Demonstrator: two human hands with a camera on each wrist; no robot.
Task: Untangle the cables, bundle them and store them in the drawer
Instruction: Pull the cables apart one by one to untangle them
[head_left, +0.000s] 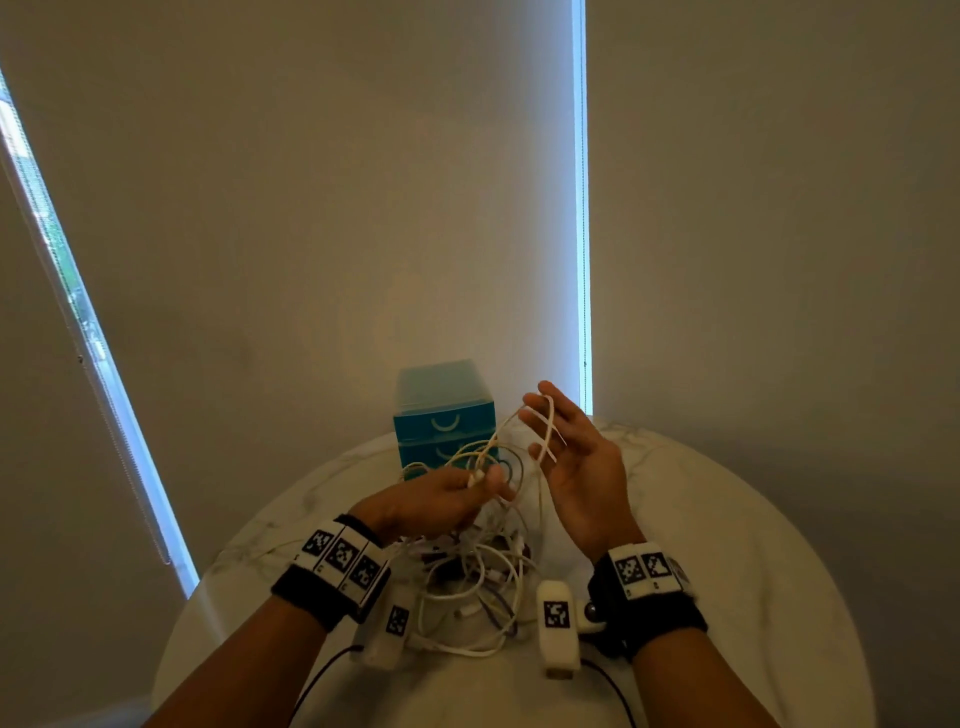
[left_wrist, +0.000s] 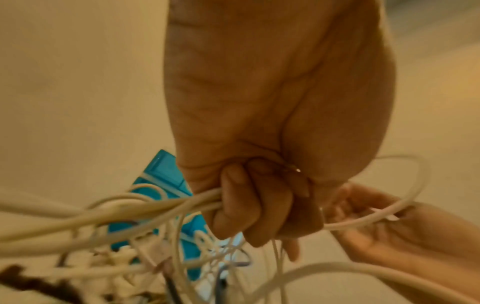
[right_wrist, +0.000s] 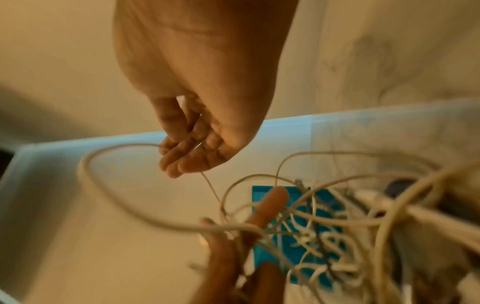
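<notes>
A tangle of white and cream cables (head_left: 478, 582) lies on the round marble table (head_left: 727, 519), with strands lifted above it. My left hand (head_left: 462, 493) grips a bunch of those strands (left_wrist: 155, 207) in a fist (left_wrist: 259, 205), a white plug end showing at the thumb. My right hand (head_left: 571, 452) is raised palm-up with fingers (right_wrist: 182, 162) extended. A cream cable loop (head_left: 545, 431) hangs over those fingers and runs back to my left hand. The teal drawer unit (head_left: 444, 415) stands behind the hands, its drawers closed.
The drawer unit sits at the table's far edge against closed blinds (head_left: 363, 208). Bright window gaps (head_left: 584, 260) show on the right and at far left. Dark leads (head_left: 322, 670) trail from my wrist cameras over the near table edge.
</notes>
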